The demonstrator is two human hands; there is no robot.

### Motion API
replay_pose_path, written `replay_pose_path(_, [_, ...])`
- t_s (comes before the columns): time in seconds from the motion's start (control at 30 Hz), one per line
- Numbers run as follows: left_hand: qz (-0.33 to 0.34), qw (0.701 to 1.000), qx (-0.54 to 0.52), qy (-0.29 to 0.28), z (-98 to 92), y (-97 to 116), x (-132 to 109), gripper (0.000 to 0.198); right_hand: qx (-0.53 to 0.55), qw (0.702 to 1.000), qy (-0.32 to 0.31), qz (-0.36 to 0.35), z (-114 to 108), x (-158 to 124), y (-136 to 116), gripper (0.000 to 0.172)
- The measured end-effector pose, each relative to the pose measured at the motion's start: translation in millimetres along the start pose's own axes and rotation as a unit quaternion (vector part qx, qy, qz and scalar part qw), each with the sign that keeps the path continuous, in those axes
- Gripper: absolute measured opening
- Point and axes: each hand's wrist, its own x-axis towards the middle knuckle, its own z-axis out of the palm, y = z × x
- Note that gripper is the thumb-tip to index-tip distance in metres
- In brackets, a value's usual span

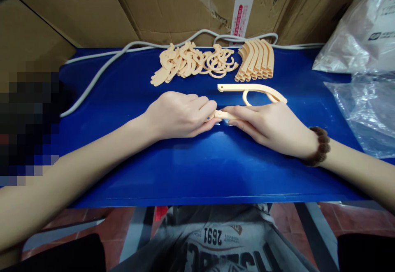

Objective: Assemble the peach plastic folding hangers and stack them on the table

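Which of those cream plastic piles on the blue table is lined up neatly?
The rightmost, the curved bars: they lie side by side, bending the same way, while the flat pieces and ring-shaped pieces to their left lie jumbled.

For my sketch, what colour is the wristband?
The wristband is dark brown; see the head view, the only one.

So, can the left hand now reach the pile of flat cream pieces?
Probably yes: the pile lies just beyond the left hand with no visible obstacle between, though it seems to hold a cream part.
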Motion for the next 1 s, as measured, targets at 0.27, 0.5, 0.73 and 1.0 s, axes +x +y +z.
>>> replay_pose_path(0.27, [-0.011, 1.0, -0.006, -0.003, 2.0, 0, 0, 0.04, 0.007, 1.0, -0.004, 0.026, -1, -1, -5, 0.045])
replay_pose_path(0.5, [0.029, 0.999, -0.033, 0.008, 1.7, -2, -3, 0.043, 0.02, 0.999, 0.01, -0.047, -1, -2, 5, 0.045])
replay_pose_path(0.73, [-0.014, 0.999, -0.027, 0.014, -0.3, 2, 2, 0.04, -0.032, 0.999, -0.008, -0.009, -3, -2, 1, 0.049])
replay_pose_path(1.0, [-0.048, 0.998, -0.037, -0.013, -1.7, 4, 2, 0.038, -0.042, 0.999, 0.025, -0.015, -3, -2, 3, 0.049])
